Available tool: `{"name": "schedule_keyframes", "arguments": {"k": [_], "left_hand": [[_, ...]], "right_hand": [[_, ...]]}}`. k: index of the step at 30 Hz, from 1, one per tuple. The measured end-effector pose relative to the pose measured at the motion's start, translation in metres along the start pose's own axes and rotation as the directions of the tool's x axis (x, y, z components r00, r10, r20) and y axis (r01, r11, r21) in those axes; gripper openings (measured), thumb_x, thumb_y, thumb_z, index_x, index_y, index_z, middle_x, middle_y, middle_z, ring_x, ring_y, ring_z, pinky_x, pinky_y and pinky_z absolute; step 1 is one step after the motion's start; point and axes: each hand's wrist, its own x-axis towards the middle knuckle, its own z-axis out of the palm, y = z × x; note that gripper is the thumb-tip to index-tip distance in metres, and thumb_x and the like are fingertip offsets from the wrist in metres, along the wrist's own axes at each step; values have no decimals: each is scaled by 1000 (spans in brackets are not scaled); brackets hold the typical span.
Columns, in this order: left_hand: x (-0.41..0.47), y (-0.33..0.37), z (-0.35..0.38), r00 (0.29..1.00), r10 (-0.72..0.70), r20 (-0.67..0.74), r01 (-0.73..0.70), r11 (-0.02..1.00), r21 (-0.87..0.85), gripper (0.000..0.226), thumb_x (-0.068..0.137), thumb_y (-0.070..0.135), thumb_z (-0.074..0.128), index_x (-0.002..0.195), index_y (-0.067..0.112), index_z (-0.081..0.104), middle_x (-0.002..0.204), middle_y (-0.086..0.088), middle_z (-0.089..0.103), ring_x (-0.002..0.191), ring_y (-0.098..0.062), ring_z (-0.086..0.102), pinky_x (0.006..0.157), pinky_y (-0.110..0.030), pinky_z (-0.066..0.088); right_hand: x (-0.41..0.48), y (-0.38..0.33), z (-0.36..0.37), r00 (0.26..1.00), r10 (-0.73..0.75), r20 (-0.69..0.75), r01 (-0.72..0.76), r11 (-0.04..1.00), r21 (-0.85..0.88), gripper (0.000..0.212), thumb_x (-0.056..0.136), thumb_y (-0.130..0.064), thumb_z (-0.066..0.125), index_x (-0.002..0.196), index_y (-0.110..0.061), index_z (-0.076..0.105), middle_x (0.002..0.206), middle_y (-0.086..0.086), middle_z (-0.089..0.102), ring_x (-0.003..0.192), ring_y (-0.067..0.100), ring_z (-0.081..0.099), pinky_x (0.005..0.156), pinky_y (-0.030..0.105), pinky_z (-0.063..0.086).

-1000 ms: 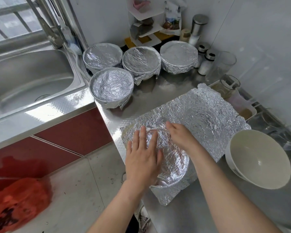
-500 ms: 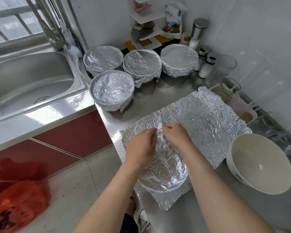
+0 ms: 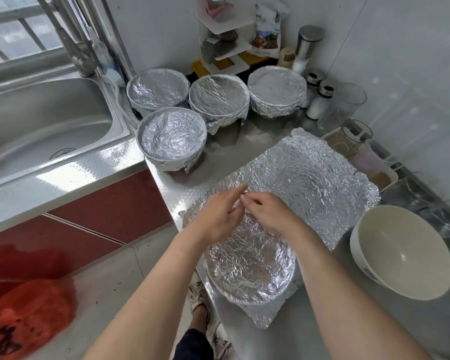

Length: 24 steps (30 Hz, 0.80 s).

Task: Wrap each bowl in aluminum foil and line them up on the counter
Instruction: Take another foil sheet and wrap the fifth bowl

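A long crinkled foil sheet point(image 3: 315, 183) lies on the steel counter point(image 3: 226, 149). Its near part is pressed down into a bowl point(image 3: 250, 266) at the counter's front edge. My left hand point(image 3: 218, 214) and my right hand point(image 3: 268, 211) meet over the bowl's far rim, and both pinch the foil there. A bare white bowl point(image 3: 403, 253) stands to the right. Several foil-covered bowls stand at the back, one point(image 3: 172, 137) by the sink, others point(image 3: 157, 90) point(image 3: 218, 96) point(image 3: 277, 90) in a row behind it.
A steel sink point(image 3: 37, 120) with a tap is at the left. Shakers, jars and a glass point(image 3: 347, 105) crowd the back right wall, with a white corner shelf point(image 3: 226, 35) behind the bowls. An orange bag point(image 3: 24, 315) lies on the floor.
My left hand lifted from lying flat on the foil over the bowl. Both hands drew together at the far rim and now pinch the foil.
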Motion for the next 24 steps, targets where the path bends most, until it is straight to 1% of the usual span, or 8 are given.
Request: {"name": "schedule_keyframes", "arguments": {"k": [3,6,9,13,17,20,22,24], "left_hand": [[-5,-5,0,999,-14,-38,16,999,51,50,103,36,42,148,16,38,140,-7,52,127,-22,47,103,-30,35],[-11,-8,3,994,10,-112,6,990,142,46,102,39,44,140,14,48,124,-7,59,112,-21,53,89,-29,39],[-13,-7,5,987,-20,-159,31,997,67,41,100,38,47,131,12,56,116,-6,61,102,-19,53,81,-26,37],[-14,-4,8,974,-87,-211,87,996,-9,27,99,39,52,109,16,62,82,8,60,68,-7,50,57,-22,31],[-14,-5,8,950,-161,-269,166,986,-4,25,94,45,58,93,22,68,64,14,55,61,-11,53,55,-26,34],[-15,-3,8,941,-168,-293,175,985,-3,26,92,46,60,84,24,71,59,12,57,60,-15,57,55,-28,38],[-16,-3,7,946,-152,-286,161,987,6,30,94,46,59,78,22,69,55,9,57,56,-14,56,52,-28,37],[-17,0,5,959,-132,-252,139,990,10,32,97,43,53,76,23,66,54,6,57,53,-13,53,52,-29,34]], "right_hand": [[-4,0,-9,999,-7,42,7,1000,-1,39,99,-41,45,135,-25,52,135,0,56,118,12,53,97,30,40],[-9,11,-18,996,74,41,-73,996,-43,56,95,-45,51,146,-28,36,147,2,42,130,19,44,106,40,37],[-17,18,-12,998,50,42,-49,998,-30,42,98,-38,50,136,-22,51,114,5,64,109,20,59,92,37,45],[-18,21,2,995,12,-99,-10,1000,15,29,99,-31,50,121,-17,63,64,-11,48,58,9,46,60,26,37],[-19,20,6,988,1,-152,-2,1000,-11,26,99,-29,50,112,-13,66,66,-1,57,61,15,51,64,32,47],[-20,18,6,984,0,-178,-7,999,-38,27,99,-30,50,109,-9,64,99,16,67,96,32,62,87,52,50],[-20,19,6,985,-12,-171,3,999,-51,26,99,-29,50,100,-7,65,85,11,66,79,25,62,72,42,51],[-22,19,5,984,-19,-175,7,998,-68,26,100,-28,49,91,-9,64,64,-1,52,54,14,43,53,28,34]]}}
